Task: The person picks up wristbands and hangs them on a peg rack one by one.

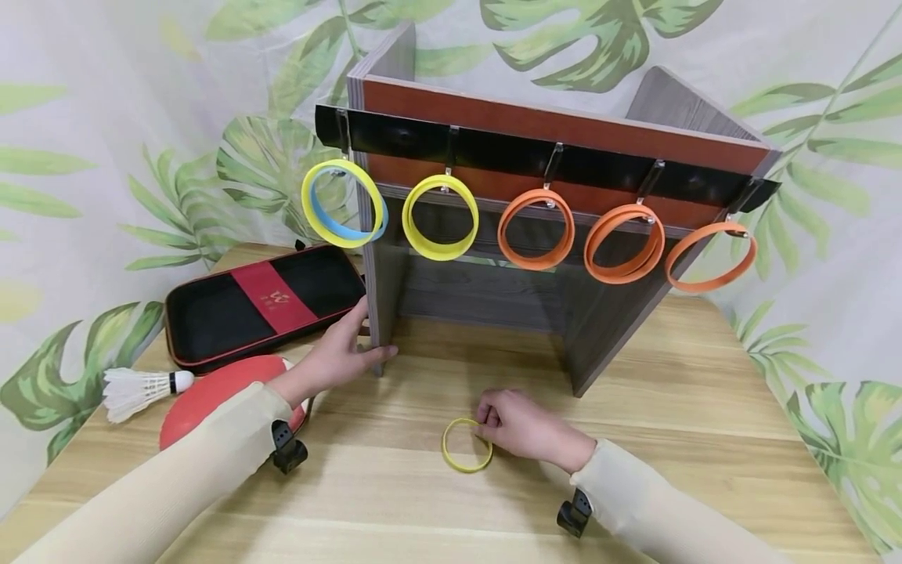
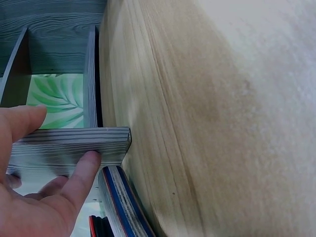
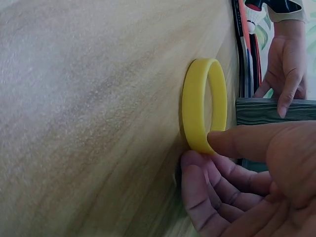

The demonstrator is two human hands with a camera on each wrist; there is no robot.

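A yellow silicone wristband [image 1: 467,469] lies on the wooden table, and my right hand [image 1: 517,423] pinches its right side between thumb and fingers. The right wrist view shows the thumb inside the wristband [image 3: 195,106] and curled fingers outside. My left hand [image 1: 334,356] grips the front edge of the left side panel of a grey wooden shelf [image 1: 387,313]. In the left wrist view, the thumb and fingers lie on opposite sides of that panel [image 2: 74,140]. Most of the left fingers are hidden behind the panel in the head view.
Along the shelf's front a black hook strip [image 1: 507,153] carries hanging bands: yellow ones [image 1: 440,252] at left, one with blue, and orange ones [image 1: 535,262] at right. A black-and-red case [image 1: 211,313], a shuttlecock [image 1: 141,390] and a red paddle [image 1: 218,392] lie left.
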